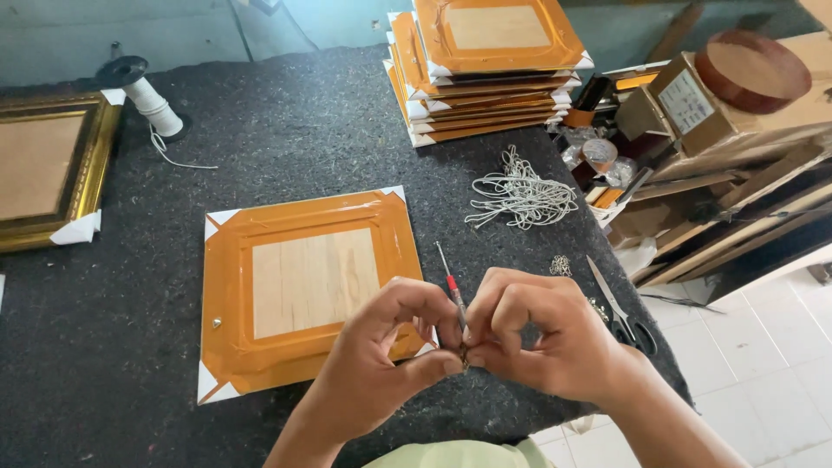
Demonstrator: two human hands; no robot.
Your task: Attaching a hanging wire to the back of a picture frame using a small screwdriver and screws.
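Observation:
An orange picture frame (303, 286) lies face down on the dark felt table (295, 139), with a wooden back panel and white corner protectors. Both hands meet at its lower right corner. My left hand (381, 364) pinches a small metal piece (464, 355) between thumb and fingers. My right hand (546, 334) grips a thin screwdriver (452, 290) with a red band, its shaft pointing up and left, and also touches the small piece. The piece itself is mostly hidden by my fingers.
A stack of orange frames (490, 65) stands at the back. A bundle of white cords (520, 195) and scissors (620, 312) lie to the right. A white cord spool (147, 100) and a gold frame (48, 169) are on the left. Cluttered boxes (711, 95) sit beyond the right edge.

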